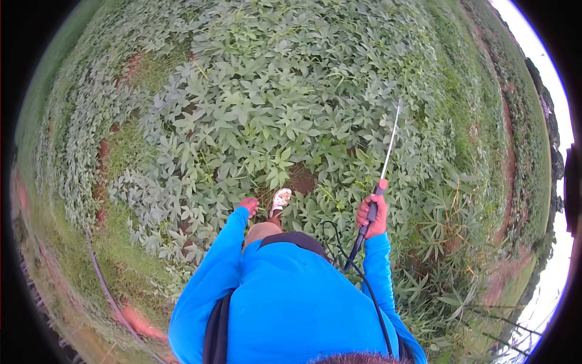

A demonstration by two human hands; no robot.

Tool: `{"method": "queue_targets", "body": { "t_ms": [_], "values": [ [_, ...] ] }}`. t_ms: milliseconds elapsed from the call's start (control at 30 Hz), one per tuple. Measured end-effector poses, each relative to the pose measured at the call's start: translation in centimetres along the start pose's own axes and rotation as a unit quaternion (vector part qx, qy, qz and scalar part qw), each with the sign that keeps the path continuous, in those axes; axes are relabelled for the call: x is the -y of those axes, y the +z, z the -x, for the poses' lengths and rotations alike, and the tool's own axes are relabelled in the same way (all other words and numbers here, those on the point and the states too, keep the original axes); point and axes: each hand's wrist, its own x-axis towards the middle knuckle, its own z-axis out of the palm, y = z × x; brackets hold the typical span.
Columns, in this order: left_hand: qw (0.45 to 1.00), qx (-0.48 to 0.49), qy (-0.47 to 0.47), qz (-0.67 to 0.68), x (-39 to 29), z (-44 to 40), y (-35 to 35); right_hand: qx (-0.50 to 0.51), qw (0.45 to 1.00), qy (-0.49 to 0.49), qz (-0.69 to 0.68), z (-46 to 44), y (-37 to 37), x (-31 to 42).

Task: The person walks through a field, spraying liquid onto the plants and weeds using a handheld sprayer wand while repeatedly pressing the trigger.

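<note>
My right hand (373, 213) is wrapped round the dark handle of a sprayer wand (391, 142). The wand's thin metal tube points forward over the leaves, and a black hose (371, 290) runs from the handle's lower end back along my body. My left hand (250, 206) hangs low in front of me with the fingers curled in, beside my light-coloured shoe (281, 199); nothing shows in it. Leafy green plants (267, 121) with lobed leaves spread in front of and around both hands.
Black straps (219, 327) cross my blue sleeves. A dark pipe or hose (103, 285) lies along the grass at the left. Bare reddish soil (301, 179) shows between plants, and taller narrow-leaved plants (445, 224) stand at the right.
</note>
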Motion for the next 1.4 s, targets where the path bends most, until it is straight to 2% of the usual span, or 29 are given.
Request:
{"method": "queue_targets", "body": {
  "t_ms": [33, 67, 200, 367, 433, 500, 567, 633, 733, 833, 933, 1033, 1167, 1233, 1367, 1400],
  "values": [
    [1.0, -0.019, 0.0, 0.019, 0.2, -0.1, 0.1, 0.001, 1.0, -0.011, 0.004, -0.8, 0.1, 0.4],
    [1.0, -0.007, 0.004, -0.026, 0.5, -0.2, -0.1, 0.016, 1.0, -0.014, 0.011, -1.7, 0.3, 0.6],
    [0.992, 0.004, 0.035, -0.121, 0.1, 1.0, -0.5, 0.1, 0.994, 0.048, 0.024, -6.6, 1.6, 1.0],
    [0.997, -0.012, 0.005, -0.071, 0.6, 1.7, 0.2, 0.2, 0.965, 0.169, 0.03, -11.0, 7.2, -0.8],
    [0.998, 0.03, 0.022, -0.055, 1.4, 1.8, 0.0, 0.222, 0.951, 0.204, 0.062, -12.1, 10.1, -1.7],
    [0.996, 0.01, 0.038, -0.081, 1.4, 2.1, -0.1, 0.249, 0.939, 0.226, 0.074, -13.8, 12.9, -2.0],
    [0.997, 0.004, -0.014, -0.081, 0.7, 2.4, -0.1, 0.271, 0.927, 0.246, 0.087, -15.6, 15.6, -1.5],
    [0.998, 0.015, 0.001, -0.058, 0.8, 1.8, -0.9, 0.294, 0.916, 0.25, 0.114, -17.6, 18.4, -0.5],
    [1.0, 0.014, 0.014, -0.018, -0.3, 1.1, -1.9, 0.292, 0.918, 0.208, 0.17, -20.8, 21.7, 1.6],
    [1.0, 0.006, 0.014, -0.016, -2.0, -0.5, -2.9, 0.261, 0.937, 0.162, 0.168, -23.4, 23.8, 3.6],
    [0.999, -0.004, 0.032, 0.005, -3.6, -1.9, -3.9, 0.237, 0.948, 0.156, 0.141, -24.2, 23.8, 5.2],
    [0.998, 0.027, 0.05, 0.026, -5.6, -3.4, -4.0, 0.201, 0.963, 0.138, 0.118, -23.4, 21.9, 6.2],
    [0.998, 0.013, 0.05, 0.02, -8.1, -4.8, -3.8, 0.14, 0.976, 0.098, 0.133, -18.5, 17.4, 6.1],
    [0.997, 0.049, 0.059, 0.029, -9.0, -5.4, -3.8, 0.1, 0.981, 0.088, 0.142, -15.7, 15.4, 6.3],
    [0.999, 0.032, 0.003, -0.021, -10.7, -7.1, -3.4, 0.056, 0.991, 0.049, 0.112, -12.8, 12.6, 7.7],
    [0.999, 0.031, 0.018, -0.019, -11.2, -6.9, -3.2, 0.033, 0.992, 0.027, 0.12, -12.6, 12.3, 8.2]
  ]
}}
